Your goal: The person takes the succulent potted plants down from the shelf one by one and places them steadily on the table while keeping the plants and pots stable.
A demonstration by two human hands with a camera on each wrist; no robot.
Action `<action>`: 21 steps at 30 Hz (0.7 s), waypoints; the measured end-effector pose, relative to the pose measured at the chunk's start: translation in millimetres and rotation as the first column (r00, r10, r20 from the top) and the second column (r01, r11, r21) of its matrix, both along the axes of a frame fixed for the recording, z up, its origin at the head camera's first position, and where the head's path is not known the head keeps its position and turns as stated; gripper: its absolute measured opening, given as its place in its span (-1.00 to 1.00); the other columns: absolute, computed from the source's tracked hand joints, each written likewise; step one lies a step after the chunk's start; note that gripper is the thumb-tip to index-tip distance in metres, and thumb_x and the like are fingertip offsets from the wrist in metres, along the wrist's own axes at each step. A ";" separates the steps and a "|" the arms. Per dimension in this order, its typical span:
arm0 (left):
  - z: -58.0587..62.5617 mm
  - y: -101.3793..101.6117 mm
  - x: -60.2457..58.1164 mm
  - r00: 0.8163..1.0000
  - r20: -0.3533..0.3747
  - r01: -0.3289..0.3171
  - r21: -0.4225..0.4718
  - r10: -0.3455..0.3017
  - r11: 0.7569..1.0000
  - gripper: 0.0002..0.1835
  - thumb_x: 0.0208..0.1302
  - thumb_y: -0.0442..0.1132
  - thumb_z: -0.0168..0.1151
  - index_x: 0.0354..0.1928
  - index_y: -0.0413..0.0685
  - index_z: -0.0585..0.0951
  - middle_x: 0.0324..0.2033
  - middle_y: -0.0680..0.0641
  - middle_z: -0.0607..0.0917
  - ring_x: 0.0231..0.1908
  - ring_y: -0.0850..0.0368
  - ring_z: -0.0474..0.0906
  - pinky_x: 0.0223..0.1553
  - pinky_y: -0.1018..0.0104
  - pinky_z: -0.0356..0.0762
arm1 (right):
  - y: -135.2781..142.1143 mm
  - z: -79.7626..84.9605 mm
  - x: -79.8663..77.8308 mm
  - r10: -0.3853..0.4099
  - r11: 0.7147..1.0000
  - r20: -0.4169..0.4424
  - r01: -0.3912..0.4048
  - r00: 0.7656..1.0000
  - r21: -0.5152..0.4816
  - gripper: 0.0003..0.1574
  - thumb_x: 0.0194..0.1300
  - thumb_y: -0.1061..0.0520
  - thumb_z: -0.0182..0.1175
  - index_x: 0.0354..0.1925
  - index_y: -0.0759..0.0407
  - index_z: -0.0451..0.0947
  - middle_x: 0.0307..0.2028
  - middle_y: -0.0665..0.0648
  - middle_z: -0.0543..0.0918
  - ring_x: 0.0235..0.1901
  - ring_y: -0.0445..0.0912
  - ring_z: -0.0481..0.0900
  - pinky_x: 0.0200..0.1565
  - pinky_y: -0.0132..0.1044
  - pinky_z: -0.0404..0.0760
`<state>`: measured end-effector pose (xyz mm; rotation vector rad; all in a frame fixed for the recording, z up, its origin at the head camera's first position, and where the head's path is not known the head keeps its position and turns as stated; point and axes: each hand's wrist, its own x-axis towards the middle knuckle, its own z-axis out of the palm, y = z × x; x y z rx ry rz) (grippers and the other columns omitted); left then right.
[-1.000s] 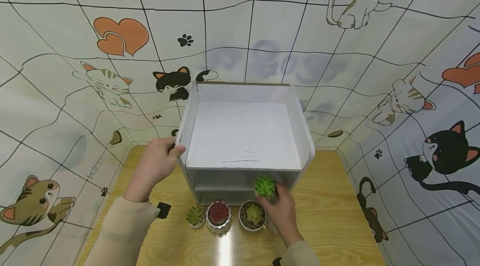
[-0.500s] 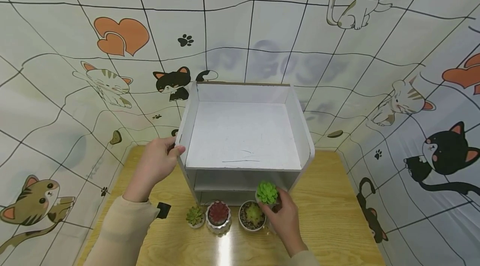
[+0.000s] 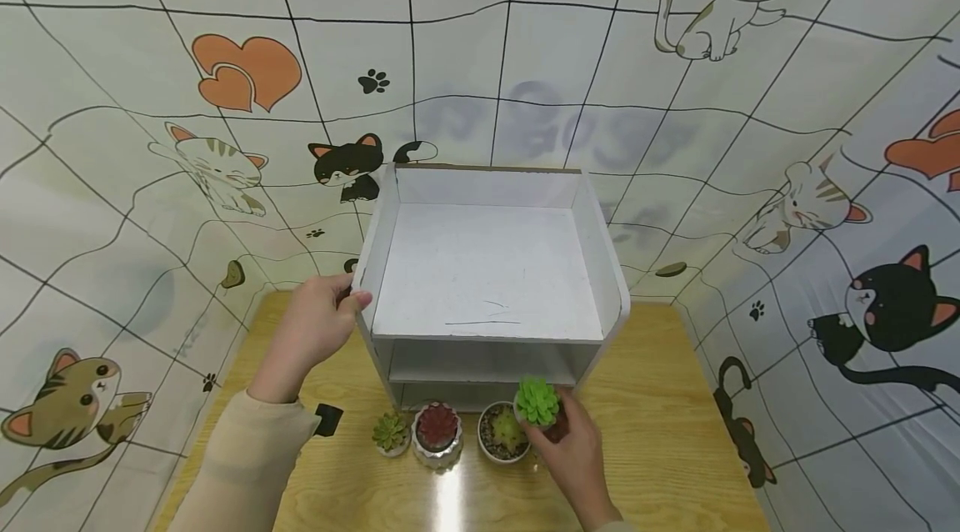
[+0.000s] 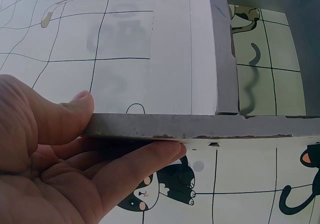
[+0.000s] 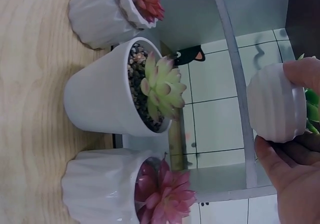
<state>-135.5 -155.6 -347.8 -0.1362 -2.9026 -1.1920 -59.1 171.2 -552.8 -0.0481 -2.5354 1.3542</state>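
My left hand [image 3: 318,323] pinches the left side panel of a white two-tier shelf [image 3: 487,265]. The left wrist view shows the thumb on one face of that panel and the fingers [image 4: 145,164] on the other. My right hand [image 3: 573,449] holds a small potted succulent [image 3: 537,401] with bright green leaves, up in front of the shelf's lower opening. Its white ribbed pot [image 5: 276,103] sits between thumb and fingers in the right wrist view. Below it, a pink-red succulent [image 5: 167,196] in a white pot is mostly hidden by the hand in the head view.
Along the shelf's front stand a small green succulent [image 3: 390,434], a red succulent [image 3: 437,428] in a white ribbed pot and a pale green succulent [image 3: 506,429] over gravel. All rest on the wooden table [image 3: 660,432]. Cat-print cloth walls [image 3: 480,57] surround the table.
My right hand has drawn the bright green potted succulent a little to the right and back toward me, away from the shelf. My left hand stays on the panel.
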 end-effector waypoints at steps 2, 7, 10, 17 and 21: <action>-0.1 0.2 0.0 1.000 0.003 -0.003 0.000 0.003 1.000 -0.60 0.56 -0.30 0.11 0.27 -0.45 0.56 -0.51 -0.13 0.60 -0.63 0.14 0.15 -0.57 0.28 0.22 | 0.4 -0.8 3.0 -0.005 1.000 0.010 0.005 1.000 0.002 -0.26 0.07 0.25 0.59 0.19 0.28 0.53 -0.03 0.20 0.68 -0.14 0.04 0.74 -0.20 -0.32 0.75; -0.6 0.6 0.2 1.000 0.006 -0.008 0.001 0.008 1.000 -0.61 0.55 -0.30 0.12 0.26 -0.44 0.58 -0.47 -0.15 0.65 -0.63 0.13 0.15 -0.56 0.26 0.22 | 1.3 -3.5 11.1 -0.024 1.000 0.030 0.024 0.999 0.010 -0.29 0.08 0.21 0.59 0.17 0.30 0.55 -0.02 0.22 0.68 -0.13 0.04 0.74 -0.20 -0.33 0.74; -1.2 0.4 -0.1 1.000 0.006 -0.006 -0.001 0.006 1.000 -0.60 0.55 -0.30 0.12 0.26 -0.44 0.57 -0.48 -0.14 0.64 -0.62 0.13 0.16 -0.55 0.26 0.22 | 2.5 -6.4 16.1 -0.033 0.999 0.030 0.033 0.999 0.007 -0.31 0.08 0.20 0.60 0.15 0.28 0.57 -0.05 0.19 0.69 -0.18 0.00 0.75 -0.24 -0.29 0.75; -1.4 -0.4 0.0 1.000 -0.002 0.001 0.002 -0.001 1.000 -0.60 0.55 -0.30 0.12 0.27 -0.45 0.56 -0.59 -0.06 0.50 -0.64 0.14 0.14 -0.57 0.27 0.21 | 5.9 -17.9 26.9 -0.064 0.996 -0.050 0.067 0.997 0.064 -0.29 -0.02 0.18 0.64 0.11 0.27 0.61 -0.15 0.13 0.74 -0.34 -0.21 0.62 -0.30 -0.27 0.69; -1.4 -0.8 0.0 1.000 -0.013 0.007 0.002 -0.007 1.000 -0.60 0.54 -0.31 0.13 0.26 -0.45 0.57 -0.59 -0.07 0.52 -0.65 0.15 0.14 -0.58 0.28 0.21 | 6.0 -25.8 30.7 -0.060 0.994 -0.077 0.066 0.995 0.087 -0.24 -0.09 0.22 0.67 0.12 0.24 0.62 0.00 0.17 0.75 -0.17 -0.11 0.70 -0.17 -0.14 0.74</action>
